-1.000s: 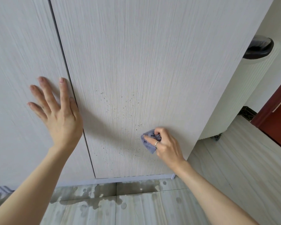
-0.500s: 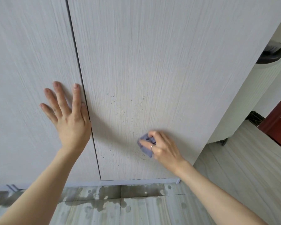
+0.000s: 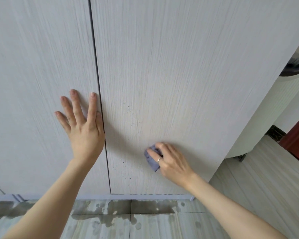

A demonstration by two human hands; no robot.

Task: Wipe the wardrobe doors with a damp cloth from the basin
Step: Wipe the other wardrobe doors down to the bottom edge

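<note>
Low on the right door, the right hand grips a bunched cloth; left hand flat, splayed.

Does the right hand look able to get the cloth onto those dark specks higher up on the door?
Probably yes: the right hand holds the cloth just below the specks, with bare door between.

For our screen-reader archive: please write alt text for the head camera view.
A right hand presses a blue-grey cloth to the speckled right wardrobe door; the left hand lies flat on the left door. Wet patches mark the floor tiles below.
</note>
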